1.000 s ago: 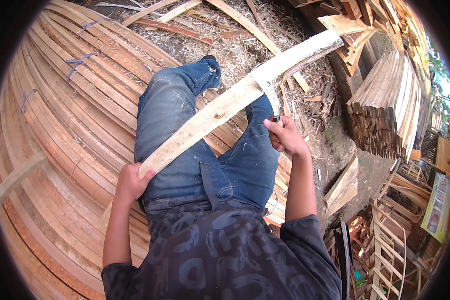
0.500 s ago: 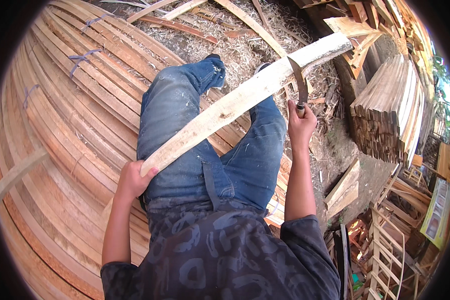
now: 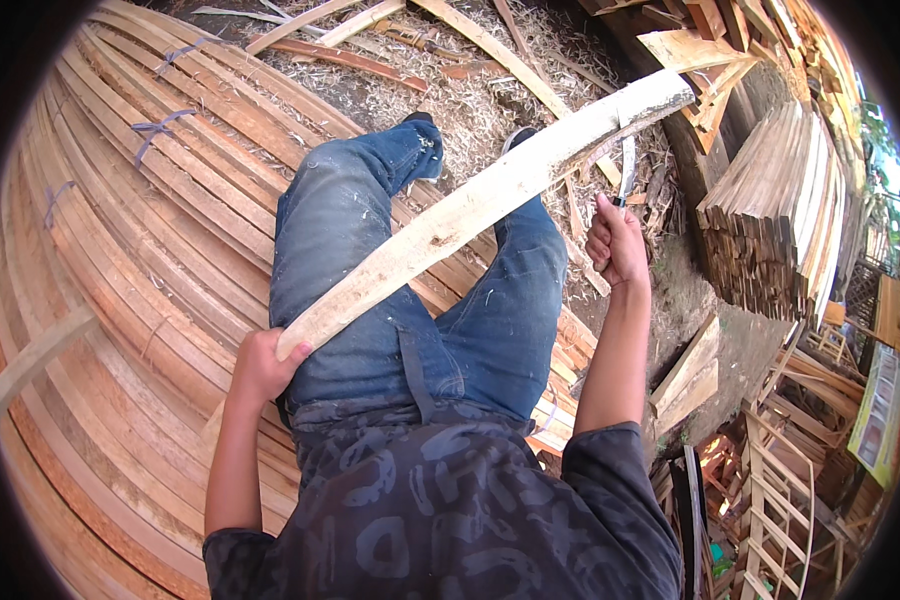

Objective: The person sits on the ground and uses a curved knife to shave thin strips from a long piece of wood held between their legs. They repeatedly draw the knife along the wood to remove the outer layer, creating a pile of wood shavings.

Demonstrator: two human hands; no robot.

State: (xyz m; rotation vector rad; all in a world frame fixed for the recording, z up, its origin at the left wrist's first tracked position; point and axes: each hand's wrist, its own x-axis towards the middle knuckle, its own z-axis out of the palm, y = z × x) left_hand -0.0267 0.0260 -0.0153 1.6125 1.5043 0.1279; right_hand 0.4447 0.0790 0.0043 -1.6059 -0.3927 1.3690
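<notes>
A long pale wooden plank (image 3: 440, 226) slants across my thighs, its far end up at the right with a strip of darker bark along the edge. My left hand (image 3: 267, 366) is closed round the near end of the plank, thumb on top. My right hand (image 3: 617, 240) is closed round the handle of a machete (image 3: 627, 168), just right of the plank's far part. The blade points away from me, and its upper part is beside or behind the plank's edge; I cannot tell whether it touches.
Bundled wooden strips (image 3: 150, 230), bound with purple ties, lie beneath me and to the left. Wood shavings (image 3: 480, 120) cover the ground ahead. A stack of cut boards (image 3: 780, 215) stands at the right, with a wooden ladder-like frame (image 3: 770, 500) lower down.
My right hand has turned and shifted slightly right and down. The machete's blade has swung from over the plank to its right edge. The left hand keeps its grip.
</notes>
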